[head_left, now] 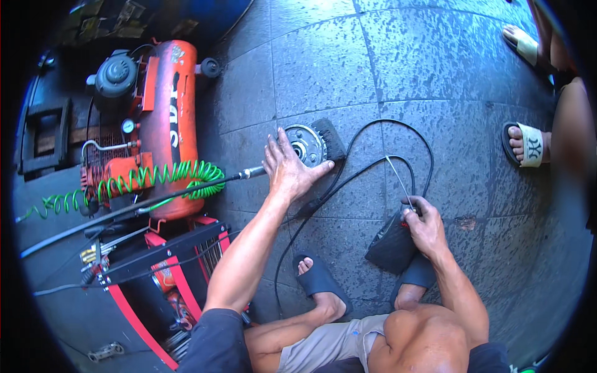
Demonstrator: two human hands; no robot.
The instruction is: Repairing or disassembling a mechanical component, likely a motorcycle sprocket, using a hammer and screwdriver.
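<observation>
The left hand (289, 168) is spread wide, back uppermost, thumb stretched toward three o'clock, over a round, ringed metal hub (311, 140); the hub shows at one to two o'clock from the hand, its lower left hidden, and how firmly the hand bears on it cannot be told. Past the hub at two o'clock is a dark, rough block (334, 142), too black to identify. Toward nine o'clock, the metal end of a black hose (186, 191) comes up beside the fingers, any joint behind them hidden. The right hand (428, 229), at four o'clock from the left, pinches a thin metal rod (400, 174) slanting toward eleven o'clock, its lower end lost in the grip. At eight o'clock a black block (388, 247) is partly covered by that hand; black cable (431, 146) loops toward twelve. Farther out, from the left hand, a red air compressor (171, 118) stands at ten o'clock, partly masked by a green coiled hose (202, 177). At two o'clock from the right hand, a bystander's sandalled foot (528, 144) leads to a leg blurred at the rim.
</observation>
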